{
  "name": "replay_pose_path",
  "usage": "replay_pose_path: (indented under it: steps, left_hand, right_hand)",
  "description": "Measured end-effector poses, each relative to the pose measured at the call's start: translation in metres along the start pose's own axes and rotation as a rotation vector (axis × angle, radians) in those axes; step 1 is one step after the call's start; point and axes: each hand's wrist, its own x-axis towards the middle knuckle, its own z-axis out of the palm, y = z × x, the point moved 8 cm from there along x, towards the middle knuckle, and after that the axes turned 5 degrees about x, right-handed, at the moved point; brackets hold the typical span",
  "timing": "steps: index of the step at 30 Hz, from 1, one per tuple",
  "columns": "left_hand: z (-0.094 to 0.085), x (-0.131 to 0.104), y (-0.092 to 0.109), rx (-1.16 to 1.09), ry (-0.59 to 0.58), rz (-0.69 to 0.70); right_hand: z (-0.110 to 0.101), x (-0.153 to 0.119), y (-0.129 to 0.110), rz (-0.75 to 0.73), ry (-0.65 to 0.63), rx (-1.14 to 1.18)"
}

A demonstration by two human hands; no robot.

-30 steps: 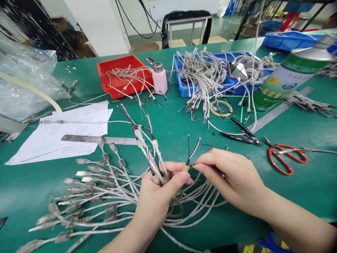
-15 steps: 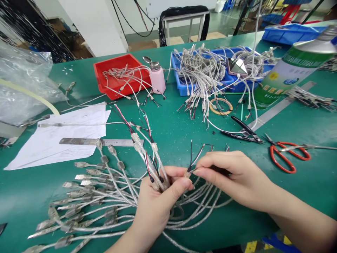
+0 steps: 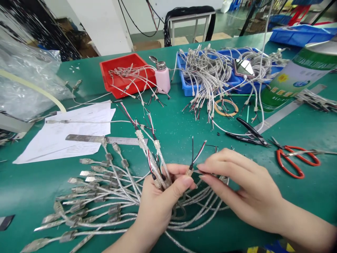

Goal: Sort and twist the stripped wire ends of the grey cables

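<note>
My left hand is closed around a bunch of clear-jacketed cables. Their stripped ends, with red, white and black wires, point up and away. Between its thumb and forefinger it pinches one cable end, whose black and white-red wires fan upward. Close to the right of that end is my right hand, its thumb and forefinger slightly parted around a thin bare strand. The other fingers are loosely bent. USB plugs of the bunch lie spread on the left of the green table, and cable loops pass beneath both hands.
Behind are a red tray, a pink pump bottle and a blue tray heaped with cables. To the right are black nippers, red-handled scissors and a large can. Papers and a steel ruler lie left.
My right thumb and forefinger have parted from a pinch on the thin strand and shifted slightly right. The left hand keeps its hold. The whole view has shifted a little.
</note>
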Motion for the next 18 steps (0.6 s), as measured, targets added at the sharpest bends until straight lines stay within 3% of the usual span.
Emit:
replay_pose_path:
  steps: [18]
  left_hand:
    - [-0.0028,-0.0003,0.0005,0.012,0.023,0.041]
  right_hand:
    - [0.0040,-0.0031,-0.0013,-0.019,-0.050,-0.075]
